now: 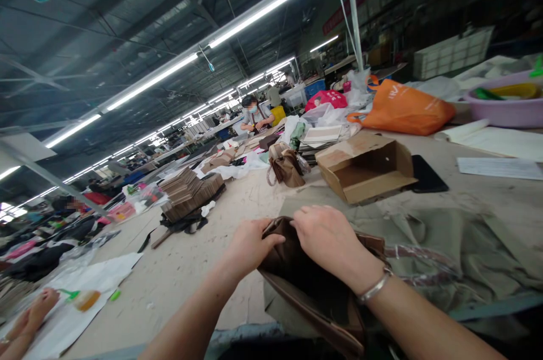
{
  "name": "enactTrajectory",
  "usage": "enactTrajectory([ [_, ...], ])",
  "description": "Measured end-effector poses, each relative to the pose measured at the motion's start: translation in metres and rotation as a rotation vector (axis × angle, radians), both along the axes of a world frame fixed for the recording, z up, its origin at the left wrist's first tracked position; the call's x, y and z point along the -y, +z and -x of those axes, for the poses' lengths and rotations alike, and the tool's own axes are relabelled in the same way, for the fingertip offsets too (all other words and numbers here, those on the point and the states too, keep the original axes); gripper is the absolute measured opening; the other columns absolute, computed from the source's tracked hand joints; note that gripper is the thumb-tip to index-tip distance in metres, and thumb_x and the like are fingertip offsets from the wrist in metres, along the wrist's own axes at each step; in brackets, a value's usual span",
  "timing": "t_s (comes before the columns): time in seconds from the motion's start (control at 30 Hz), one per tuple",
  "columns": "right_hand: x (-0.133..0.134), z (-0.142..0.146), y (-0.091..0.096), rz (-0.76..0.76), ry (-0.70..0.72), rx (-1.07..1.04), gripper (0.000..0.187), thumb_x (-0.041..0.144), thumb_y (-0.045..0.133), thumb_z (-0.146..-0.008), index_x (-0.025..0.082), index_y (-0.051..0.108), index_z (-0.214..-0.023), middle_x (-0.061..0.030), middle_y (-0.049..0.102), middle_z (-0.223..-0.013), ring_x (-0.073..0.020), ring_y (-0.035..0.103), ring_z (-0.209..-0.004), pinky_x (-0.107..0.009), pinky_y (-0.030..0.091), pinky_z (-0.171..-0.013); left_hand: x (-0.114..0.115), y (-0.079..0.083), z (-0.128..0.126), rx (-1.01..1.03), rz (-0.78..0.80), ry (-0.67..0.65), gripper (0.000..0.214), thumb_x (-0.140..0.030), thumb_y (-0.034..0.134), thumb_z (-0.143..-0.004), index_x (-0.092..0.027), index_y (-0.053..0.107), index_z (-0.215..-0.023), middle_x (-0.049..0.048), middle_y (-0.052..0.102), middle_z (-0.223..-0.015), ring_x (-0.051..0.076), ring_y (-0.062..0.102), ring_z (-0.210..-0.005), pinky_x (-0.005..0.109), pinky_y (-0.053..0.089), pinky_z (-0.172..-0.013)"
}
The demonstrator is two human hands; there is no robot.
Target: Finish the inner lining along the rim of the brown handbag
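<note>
A brown handbag (311, 309) lies tilted at the table's near edge, its mouth open towards me and its inside dark. My left hand (250, 244) grips the bag's far left rim, thumb along the edge. Close by, my right hand (324, 235) has its fingers bent and pinched at the rim, reaching across the opening; its fingertips are partly hidden. A handle wrapped in clear plastic (424, 261) lies on the grey-green cloth (479, 247) to the right of the bag.
Beyond the bag are an open cardboard box (365, 170), a black tablet-like thing (428, 173), another brown bag (286, 165) and stacked brown pieces (190, 190). An orange bag (403, 108) and purple basin (509, 102) stand right. Another person's hands (36, 312) are near a glue bottle (87, 299).
</note>
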State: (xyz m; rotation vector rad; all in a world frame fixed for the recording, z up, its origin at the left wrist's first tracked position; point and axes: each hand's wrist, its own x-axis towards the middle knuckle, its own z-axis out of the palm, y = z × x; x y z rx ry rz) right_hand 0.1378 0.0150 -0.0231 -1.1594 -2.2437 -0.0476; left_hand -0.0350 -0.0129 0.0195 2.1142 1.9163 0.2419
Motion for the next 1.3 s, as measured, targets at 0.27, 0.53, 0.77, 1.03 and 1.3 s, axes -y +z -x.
enactTrajectory([
  [0.27,-0.003,0.0,0.001,0.02,0.005,-0.027,0.027,0.037,0.046,-0.09,0.021,0.061,-0.075,-0.0034,0.063,-0.075,-0.0189,0.054,-0.071,-0.031,0.029,-0.064,0.0,-0.008,0.002,0.105,0.0,0.013,0.016,-0.028,0.053,-0.077,-0.021,0.067,-0.083,-0.0019,0.068,-0.077,0.015,0.056,-0.073,0.024,0.036,-0.064],
  [0.53,-0.005,0.015,-0.002,0.019,0.063,-0.009,0.008,0.022,0.052,-0.087,0.021,0.06,-0.083,-0.0018,0.063,-0.077,-0.0178,0.053,-0.072,-0.03,0.028,-0.065,-0.001,-0.013,0.007,0.136,-0.018,0.036,0.013,-0.03,0.056,-0.076,-0.02,0.064,-0.075,-0.004,0.063,-0.068,0.013,0.054,-0.067,0.023,0.034,-0.059],
  [0.77,-0.014,0.018,-0.005,0.028,0.09,0.002,0.013,0.022,0.052,-0.086,0.021,0.061,-0.076,-0.0015,0.063,-0.076,-0.0173,0.052,-0.071,-0.03,0.029,-0.066,-0.005,-0.019,0.013,0.164,-0.007,0.05,0.012,-0.03,0.057,-0.074,-0.02,0.061,-0.071,-0.0042,0.06,-0.066,0.013,0.052,-0.067,0.022,0.033,-0.059],
  [1.03,-0.013,0.019,-0.004,0.015,0.075,0.001,0.013,0.02,0.052,-0.084,0.021,0.06,-0.073,-0.0016,0.063,-0.076,-0.0176,0.052,-0.071,-0.03,0.029,-0.066,-0.002,-0.017,0.013,0.185,0.018,0.07,0.013,-0.031,0.058,-0.072,-0.019,0.063,-0.073,-0.0041,0.058,-0.064,0.013,0.05,-0.066,0.022,0.032,-0.057],
  [1.3,-0.01,0.019,0.001,0.02,0.051,0.0,0.014,0.019,0.051,-0.083,0.021,0.059,-0.072,-0.001,0.062,-0.075,-0.0176,0.053,-0.071,-0.031,0.03,-0.064,0.004,-0.016,0.015,0.173,-0.002,0.119,0.023,-0.037,0.055,-0.073,-0.016,0.062,-0.066,-0.0038,0.049,-0.056,0.011,0.043,-0.059,0.022,0.028,-0.052],
])
